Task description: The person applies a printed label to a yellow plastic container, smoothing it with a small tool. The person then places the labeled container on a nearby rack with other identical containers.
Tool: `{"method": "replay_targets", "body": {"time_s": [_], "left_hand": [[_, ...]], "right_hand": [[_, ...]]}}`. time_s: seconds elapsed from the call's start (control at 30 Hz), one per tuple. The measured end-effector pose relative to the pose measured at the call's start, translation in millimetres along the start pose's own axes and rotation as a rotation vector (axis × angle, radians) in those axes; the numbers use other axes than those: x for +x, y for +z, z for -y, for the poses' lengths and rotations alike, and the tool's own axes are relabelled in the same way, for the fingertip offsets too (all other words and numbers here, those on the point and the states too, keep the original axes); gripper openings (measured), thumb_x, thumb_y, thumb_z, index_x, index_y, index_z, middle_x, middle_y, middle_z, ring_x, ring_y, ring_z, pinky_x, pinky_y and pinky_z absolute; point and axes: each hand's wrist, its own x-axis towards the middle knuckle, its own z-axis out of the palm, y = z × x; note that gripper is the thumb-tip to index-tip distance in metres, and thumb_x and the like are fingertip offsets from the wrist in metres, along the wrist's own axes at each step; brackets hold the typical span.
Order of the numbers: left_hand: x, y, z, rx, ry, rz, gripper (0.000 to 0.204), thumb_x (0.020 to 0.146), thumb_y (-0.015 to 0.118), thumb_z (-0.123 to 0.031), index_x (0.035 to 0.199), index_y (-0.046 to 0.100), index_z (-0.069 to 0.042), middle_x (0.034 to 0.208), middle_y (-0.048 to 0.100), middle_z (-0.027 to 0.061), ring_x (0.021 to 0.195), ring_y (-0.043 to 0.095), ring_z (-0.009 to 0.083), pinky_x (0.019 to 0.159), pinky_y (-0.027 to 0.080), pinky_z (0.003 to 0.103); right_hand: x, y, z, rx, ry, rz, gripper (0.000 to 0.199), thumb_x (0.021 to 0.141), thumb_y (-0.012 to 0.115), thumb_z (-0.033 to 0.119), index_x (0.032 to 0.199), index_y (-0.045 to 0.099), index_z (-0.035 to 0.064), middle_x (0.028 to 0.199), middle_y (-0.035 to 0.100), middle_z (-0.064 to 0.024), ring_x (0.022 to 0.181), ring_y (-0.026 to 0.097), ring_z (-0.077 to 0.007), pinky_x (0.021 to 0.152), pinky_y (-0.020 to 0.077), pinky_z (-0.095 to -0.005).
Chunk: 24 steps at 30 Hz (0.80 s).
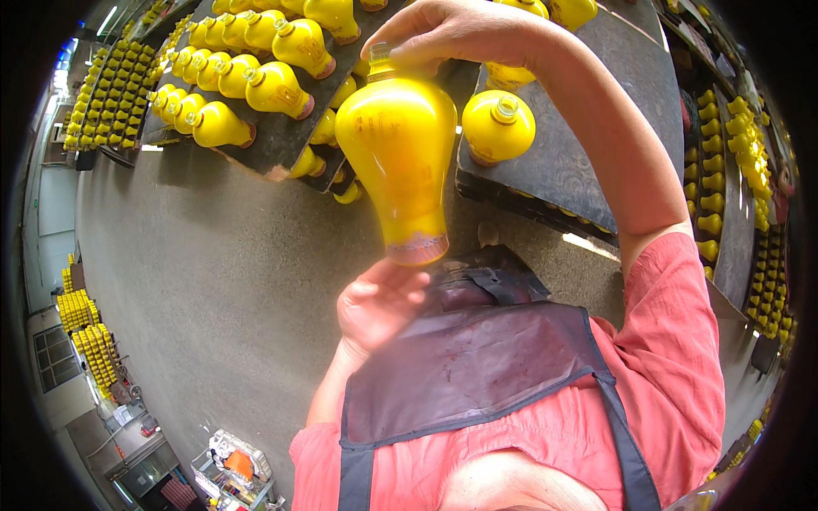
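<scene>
- In the head view, the only one I had on my end, the yellow bottle (396, 145) hung at upper centre, its neck up and its pinkish base toward mid-frame.
- I saw the right hand (447, 32) clamped around the bottle's neck, its arm arching in from the right.
- The left hand (373, 308) was blurred just below the base, fingers loosely spread and holding nothing; I could not tell whether a fingertip brushed the base.
- I judged the neck grip the weak point: smooth glass could slip through those fingers, and the open palm underneath might not catch it before the bare floor (213, 255).
- A sideways swing, I reckoned, could knock the lone bottle (498, 128) near the left edge of the dark table (588, 119) at upper right.
- A swing leftward risked toppling the rows of yellow bottles (223, 124) at upper left, some close to their board's edge.
- Beyond, I noted stacked bottles (106, 95) at far upper left and a cluttered white crate (243, 464) at lower left, well apart from the hands.
</scene>
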Motion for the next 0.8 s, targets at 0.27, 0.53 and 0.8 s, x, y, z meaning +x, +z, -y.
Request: {"method": "replay_targets", "body": {"time_s": [0.27, 0.53, 0.8], "left_hand": [[1, -4, -1, -0.041, 0.008, -0.003, 0.061, 0.084, 0.055, -0.019, 0.143, 0.057, -0.004, 0.141, 0.061, 0.0195, 0.123, 0.062, 0.0326, 0.098, 0.047, 0.039], [-4, -6, -4, 0.006, 0.020, -0.179, 0.059, 0.080, 0.059, -0.016, 0.138, 0.060, -0.001, 0.139, 0.062, 0.0203, 0.116, 0.065, 0.0348, 0.095, 0.051, 0.043], [-2, -6, -3, -0.021, 0.019, -0.117, 0.059, 0.080, 0.060, -0.015, 0.136, 0.061, 0.000, 0.137, 0.063, 0.0201, 0.114, 0.065, 0.0350, 0.095, 0.051, 0.044]], "right_hand": [[-1, 11, -2, -0.041, -0.077, -0.060, 0.036, 0.096, 0.069, 0.023, 0.125, 0.070, 0.0012, 0.101, 0.072, -0.0028, 0.082, 0.063, -0.0075, 0.078, 0.0545, -0.0223], [-11, 18, 19, -0.126, -0.127, -0.088, 0.038, 0.096, 0.068, 0.022, 0.127, 0.068, 0.0008, 0.101, 0.074, -0.0053, 0.081, 0.065, -0.0076, 0.077, 0.0551, -0.0235], [-15, 18, 23, -0.155, -0.196, -0.085, 0.040, 0.095, 0.068, 0.020, 0.129, 0.067, -0.0006, 0.107, 0.075, -0.0082, 0.089, 0.069, -0.0098, 0.083, 0.0560, -0.0249]]}}
